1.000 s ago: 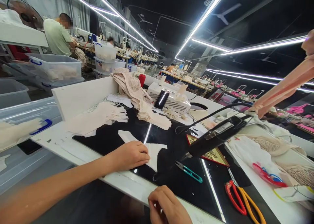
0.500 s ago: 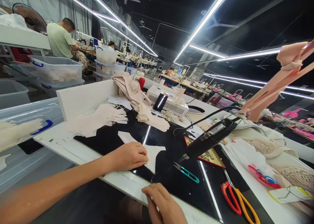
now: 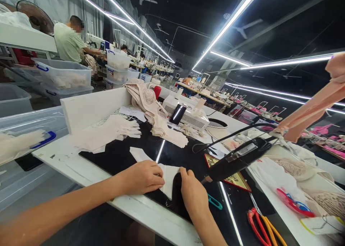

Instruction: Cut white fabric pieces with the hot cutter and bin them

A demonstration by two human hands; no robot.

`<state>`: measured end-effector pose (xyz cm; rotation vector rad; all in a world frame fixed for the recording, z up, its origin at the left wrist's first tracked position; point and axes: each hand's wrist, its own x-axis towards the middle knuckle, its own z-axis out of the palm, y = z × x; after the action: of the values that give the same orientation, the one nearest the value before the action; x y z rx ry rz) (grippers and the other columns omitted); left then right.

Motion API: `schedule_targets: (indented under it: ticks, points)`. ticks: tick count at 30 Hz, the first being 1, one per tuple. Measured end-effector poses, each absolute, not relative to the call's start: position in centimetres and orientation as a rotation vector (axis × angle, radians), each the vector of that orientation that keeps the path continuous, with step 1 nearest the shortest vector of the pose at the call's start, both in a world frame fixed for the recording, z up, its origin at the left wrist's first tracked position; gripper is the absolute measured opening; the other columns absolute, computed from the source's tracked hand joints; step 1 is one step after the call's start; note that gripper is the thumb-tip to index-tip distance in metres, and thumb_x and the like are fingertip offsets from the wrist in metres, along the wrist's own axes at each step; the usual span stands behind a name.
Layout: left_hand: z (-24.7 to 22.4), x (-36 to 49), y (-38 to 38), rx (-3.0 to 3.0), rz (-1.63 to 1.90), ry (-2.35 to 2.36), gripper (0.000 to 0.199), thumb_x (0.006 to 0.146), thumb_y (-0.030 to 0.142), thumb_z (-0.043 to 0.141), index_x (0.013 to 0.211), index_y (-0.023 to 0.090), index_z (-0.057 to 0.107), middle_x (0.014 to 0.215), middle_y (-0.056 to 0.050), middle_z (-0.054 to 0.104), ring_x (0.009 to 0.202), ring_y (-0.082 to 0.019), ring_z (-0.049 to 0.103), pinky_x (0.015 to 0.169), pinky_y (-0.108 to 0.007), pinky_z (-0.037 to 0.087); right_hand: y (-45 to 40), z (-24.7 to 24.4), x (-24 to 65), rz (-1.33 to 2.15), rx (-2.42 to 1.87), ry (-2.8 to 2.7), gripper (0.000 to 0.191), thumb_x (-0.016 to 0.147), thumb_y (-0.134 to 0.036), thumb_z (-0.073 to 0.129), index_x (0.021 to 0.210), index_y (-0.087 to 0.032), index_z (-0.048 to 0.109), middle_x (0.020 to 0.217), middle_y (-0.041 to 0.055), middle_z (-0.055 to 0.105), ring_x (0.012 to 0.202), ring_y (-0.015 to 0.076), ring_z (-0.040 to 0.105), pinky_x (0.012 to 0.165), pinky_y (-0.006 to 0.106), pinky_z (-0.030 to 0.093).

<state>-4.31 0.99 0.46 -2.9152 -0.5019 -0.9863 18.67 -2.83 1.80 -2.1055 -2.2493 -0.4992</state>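
A small cream fabric piece point(image 3: 169, 181) lies on the black board point(image 3: 118, 163) in front of me. Its left arm reaches out from behind my left hand point(image 3: 144, 177), whose curled fingers press the middle of the piece down. At the upper right corner of the cloth, my right hand point(image 3: 194, 190) has thumb and fingers closed on the edge. Just right of that hand are teal thread snips point(image 3: 215, 201), partly covered by it. A black corded hand tool point(image 3: 239, 158) hangs slanted above them, its tip close behind my right hand.
Stacks of cream fabric pieces point(image 3: 106, 132) lie at the back left. A white machine point(image 3: 185, 111) stands behind. Scissors with red and orange handles point(image 3: 262, 224) and a red-rimmed tray point(image 3: 234, 179) are on the right. Plastic bins point(image 3: 64, 73) and a seated person point(image 3: 68, 41) are beyond.
My right hand has moved up and forward from the table's front edge to the fabric's right corner and closed on it. My left hand stays on the cloth.
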Motion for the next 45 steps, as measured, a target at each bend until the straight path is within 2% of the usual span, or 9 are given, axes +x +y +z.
schedule_targets:
  ticks: [4, 6, 10, 14, 17, 20, 27, 35, 45]
  points:
    - [0.5, -4.2, 1.0, -2.930, -0.998, -0.506, 0.008, 0.102, 0.021, 0.066, 0.100, 0.021, 0.073, 0.097, -0.003, 0.072, 0.089, -0.020, 0.065, 0.085, -0.032, 0.050, -3.2, 2.0, 19.4, -0.562, -2.124, -2.221, 0.052, 0.091, 0.009, 0.042, 0.132, -0.016, 0.063, 0.089, 0.0082, 0.074, 0.063, 0.0171, 0.076, 0.044, 0.023, 0.036]
    - [0.4, -4.2, 1.0, -2.928, -1.005, -0.509, 0.007, 0.102, 0.021, 0.066, 0.100, 0.021, 0.073, 0.097, -0.003, 0.072, 0.089, -0.020, 0.065, 0.085, -0.032, 0.050, -3.7, 1.8, 19.3, -0.560, -2.075, -2.253, 0.055, 0.091, 0.008, 0.043, 0.135, -0.017, 0.062, 0.088, 0.0063, 0.074, 0.058, 0.0171, 0.075, 0.043, 0.024, 0.035]
    - [0.3, -4.3, 1.0, -2.920, -1.009, -0.506, 0.008, 0.102, 0.020, 0.066, 0.101, 0.021, 0.074, 0.098, -0.003, 0.072, 0.089, -0.019, 0.066, 0.086, -0.032, 0.050, -5.2, 1.2, 18.7, -0.529, -1.896, -2.329, 0.049, 0.091, 0.003, 0.052, 0.129, -0.024, 0.066, 0.090, 0.0028, 0.076, 0.057, 0.0161, 0.074, 0.042, 0.025, 0.034]
    - [0.3, -4.3, 1.1, -2.925, -0.995, -0.495, 0.008, 0.102, 0.021, 0.066, 0.102, 0.021, 0.074, 0.098, -0.004, 0.072, 0.090, -0.019, 0.067, 0.087, -0.032, 0.051, -7.3, 0.5, 18.8, -0.524, -1.704, -2.322, 0.030, 0.104, -0.015, 0.048, 0.121, -0.027, 0.069, 0.087, 0.0010, 0.076, 0.064, 0.0168, 0.075, 0.046, 0.025, 0.040]
    - [0.2, -4.3, 1.2, -2.927, -0.978, -0.497, 0.009, 0.102, 0.021, 0.066, 0.101, 0.021, 0.074, 0.099, -0.004, 0.073, 0.092, -0.020, 0.068, 0.088, -0.033, 0.050, -8.8, 0.1, 19.6, -0.529, -1.597, -2.267, 0.038, 0.112, -0.028, 0.032, 0.114, -0.026, 0.070, 0.081, 0.0003, 0.074, 0.066, 0.0158, 0.076, 0.050, 0.025, 0.044]
    - [0.2, -4.4, 1.3, -2.927, -0.971, -0.482, 0.009, 0.103, 0.021, 0.065, 0.101, 0.021, 0.074, 0.105, -0.005, 0.074, 0.095, -0.021, 0.068, 0.090, -0.034, 0.050, -9.9, -0.3, 20.5, -0.534, -1.515, -2.215, 0.045, 0.114, -0.034, 0.028, 0.109, -0.024, 0.071, 0.079, 0.0006, 0.074, 0.068, 0.0139, 0.076, 0.055, 0.023, 0.047]
    - [0.6, -4.5, 1.4, -2.930, -1.033, -0.362, 0.011, 0.103, 0.017, 0.063, 0.102, 0.019, 0.074, 0.107, -0.005, 0.077, 0.099, -0.022, 0.070, 0.092, -0.034, 0.050, -10.4, -1.1, 20.7, -0.578, -1.386, -2.167, 0.038, 0.112, -0.028, 0.034, 0.110, -0.020, 0.072, 0.075, 0.0016, 0.072, 0.068, 0.0163, 0.072, 0.064, 0.026, 0.049]
    - [-0.3, -5.0, 2.0, -3.016, -1.110, -0.396, 0.025, 0.108, 0.019, 0.052, 0.112, 0.024, 0.076, 0.112, -0.003, 0.077, 0.103, -0.020, 0.071, 0.096, -0.032, 0.053, -9.9, -1.1, 19.6, -0.608, -1.343, -2.135, 0.038, 0.112, -0.029, 0.032, 0.106, -0.026, 0.069, 0.073, -0.0016, 0.070, 0.064, 0.0161, 0.069, 0.059, 0.028, 0.044]
    - [-0.7, -5.9, 2.5, -3.007, -1.009, -0.464, 0.032, 0.102, 0.018, 0.058, 0.123, 0.034, 0.075, 0.121, 0.002, 0.077, 0.111, -0.020, 0.073, 0.099, -0.026, 0.058, -9.5, -1.5, 19.1, -0.488, -1.249, -2.062, 0.031, 0.108, -0.026, 0.039, 0.100, -0.026, 0.070, 0.070, -0.0014, 0.072, 0.056, 0.0162, 0.065, 0.055, 0.029, 0.041]
